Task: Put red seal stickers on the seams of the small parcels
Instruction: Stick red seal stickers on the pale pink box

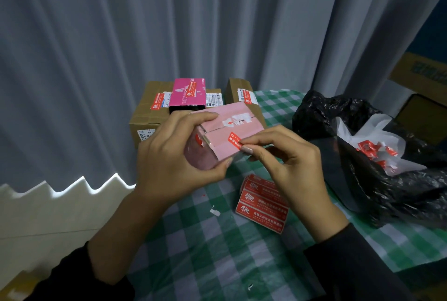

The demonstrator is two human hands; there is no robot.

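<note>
Left hand [179, 158] grips a pale pink cardboard parcel [242, 121]; right hand [290, 163] pinches a red rectangular seal sticker [234, 140] against its top.

One left hand [179, 155] and one right hand [290, 163]. One pale pink box [217, 142], one bright pink box [187, 95]. Two brown boxes [145, 119] far back. One sticker pile [261, 206]. One black bag [399, 192].

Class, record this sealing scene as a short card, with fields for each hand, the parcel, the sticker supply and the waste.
Left hand: grips the pale pink cardboard box above the green-checked tablecloth
Right hand: fingers pinch a red seal sticker on the box's top
Supply: stack of red sticker sheets on the cloth
Waste: black plastic bag holding paper scraps
</note>
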